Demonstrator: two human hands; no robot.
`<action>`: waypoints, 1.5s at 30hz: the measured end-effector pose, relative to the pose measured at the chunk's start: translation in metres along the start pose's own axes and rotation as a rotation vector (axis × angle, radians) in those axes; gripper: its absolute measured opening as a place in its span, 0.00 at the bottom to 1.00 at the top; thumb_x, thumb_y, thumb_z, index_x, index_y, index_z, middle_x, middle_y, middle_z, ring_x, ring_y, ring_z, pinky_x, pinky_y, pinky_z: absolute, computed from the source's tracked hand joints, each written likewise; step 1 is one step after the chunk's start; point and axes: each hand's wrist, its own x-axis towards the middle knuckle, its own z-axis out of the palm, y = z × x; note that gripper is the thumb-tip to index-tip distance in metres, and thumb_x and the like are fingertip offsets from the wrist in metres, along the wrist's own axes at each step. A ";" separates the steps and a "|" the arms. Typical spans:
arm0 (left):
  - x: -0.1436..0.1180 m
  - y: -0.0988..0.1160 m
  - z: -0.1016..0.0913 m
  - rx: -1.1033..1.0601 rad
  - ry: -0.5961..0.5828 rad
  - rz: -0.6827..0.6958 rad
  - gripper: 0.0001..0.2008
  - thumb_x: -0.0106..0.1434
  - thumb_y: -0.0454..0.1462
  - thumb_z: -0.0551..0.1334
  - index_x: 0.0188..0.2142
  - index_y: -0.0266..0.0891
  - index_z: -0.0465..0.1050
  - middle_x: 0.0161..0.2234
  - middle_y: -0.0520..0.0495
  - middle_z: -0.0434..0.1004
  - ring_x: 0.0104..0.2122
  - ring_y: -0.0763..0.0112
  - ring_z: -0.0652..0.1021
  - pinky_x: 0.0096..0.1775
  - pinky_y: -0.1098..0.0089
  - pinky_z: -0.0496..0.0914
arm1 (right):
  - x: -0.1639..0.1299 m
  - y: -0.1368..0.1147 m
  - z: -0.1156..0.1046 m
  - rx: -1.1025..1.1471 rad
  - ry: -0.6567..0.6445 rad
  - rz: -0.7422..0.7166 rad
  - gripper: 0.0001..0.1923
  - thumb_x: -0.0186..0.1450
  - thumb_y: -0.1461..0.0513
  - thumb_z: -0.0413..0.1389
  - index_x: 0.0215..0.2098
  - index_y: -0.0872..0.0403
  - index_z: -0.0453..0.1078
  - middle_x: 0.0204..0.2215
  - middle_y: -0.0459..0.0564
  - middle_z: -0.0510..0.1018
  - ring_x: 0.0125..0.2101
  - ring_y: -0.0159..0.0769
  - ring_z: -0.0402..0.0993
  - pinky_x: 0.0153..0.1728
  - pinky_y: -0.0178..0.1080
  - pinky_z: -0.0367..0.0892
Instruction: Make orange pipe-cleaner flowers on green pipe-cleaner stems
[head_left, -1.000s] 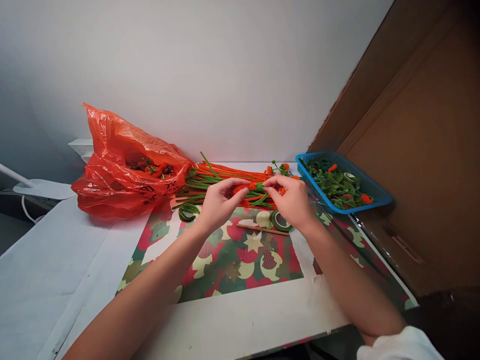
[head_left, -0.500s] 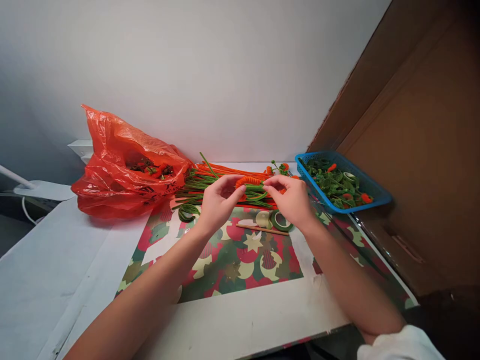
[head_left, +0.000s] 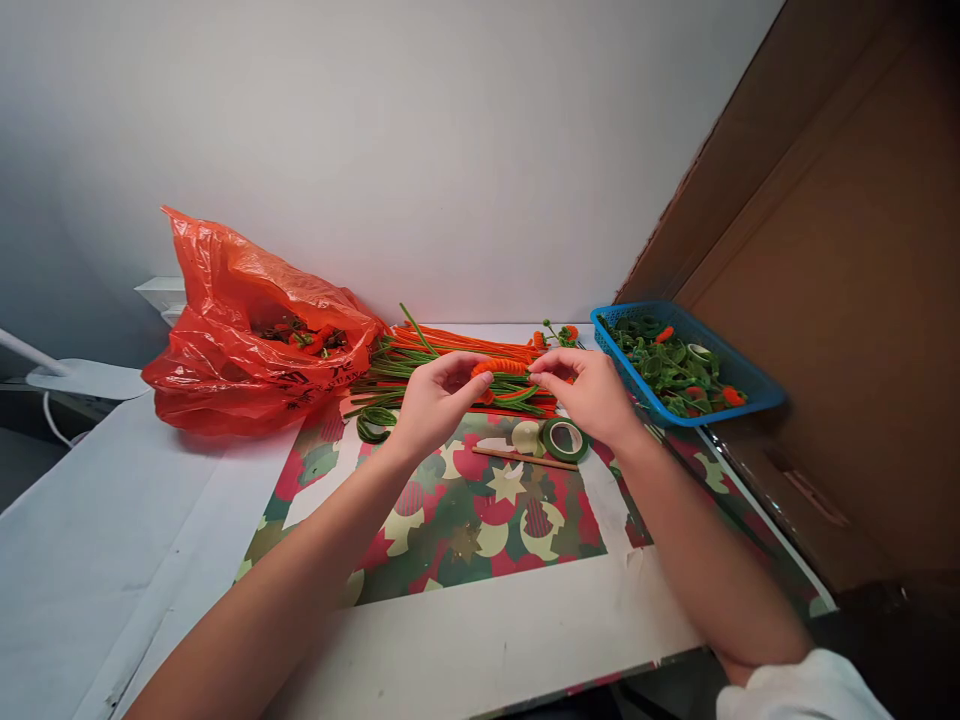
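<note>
My left hand (head_left: 431,405) and my right hand (head_left: 589,395) pinch the two ends of a short coiled orange pipe cleaner (head_left: 501,367), held a little above the table. Behind it lies a pile of long orange and green pipe cleaners (head_left: 450,355). Just under my right hand a roll of green tape (head_left: 564,439) rests on the patterned red and green paper (head_left: 480,520), beside a thin wooden stick (head_left: 525,459). A green curled piece (head_left: 375,424) lies to the left of my left hand.
An orange plastic bag (head_left: 247,330) with small orange and green pieces slumps at the back left. A blue basket (head_left: 750,385) of green and orange shapes stands at the right, against a brown cardboard wall (head_left: 840,300). A white lamp base (head_left: 82,378) sits at far left.
Both hands have lifted slightly and drawn closer together, and the orange coil between them now sits straighter between the fingertips. The green tape roll is more exposed under my right hand.
</note>
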 end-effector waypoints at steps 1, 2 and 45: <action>0.000 0.001 0.000 0.002 -0.005 -0.002 0.13 0.56 0.42 0.67 0.37 0.35 0.76 0.25 0.52 0.73 0.25 0.73 0.74 0.29 0.74 0.69 | 0.001 0.001 -0.002 0.006 -0.017 0.003 0.04 0.59 0.63 0.59 0.29 0.55 0.76 0.28 0.48 0.81 0.28 0.34 0.75 0.31 0.36 0.69; 0.000 0.001 0.000 0.007 -0.007 -0.002 0.13 0.56 0.42 0.67 0.37 0.35 0.76 0.24 0.52 0.72 0.25 0.73 0.74 0.28 0.74 0.68 | 0.001 0.001 -0.004 0.011 -0.029 0.007 0.04 0.59 0.62 0.59 0.29 0.55 0.76 0.28 0.49 0.81 0.29 0.35 0.75 0.32 0.36 0.69; -0.001 0.000 0.003 -0.135 -0.009 -0.064 0.20 0.53 0.44 0.70 0.43 0.37 0.76 0.34 0.47 0.80 0.32 0.69 0.79 0.36 0.70 0.75 | -0.003 0.000 0.017 0.329 0.099 0.153 0.11 0.55 0.61 0.63 0.35 0.55 0.72 0.28 0.49 0.80 0.30 0.36 0.78 0.35 0.38 0.74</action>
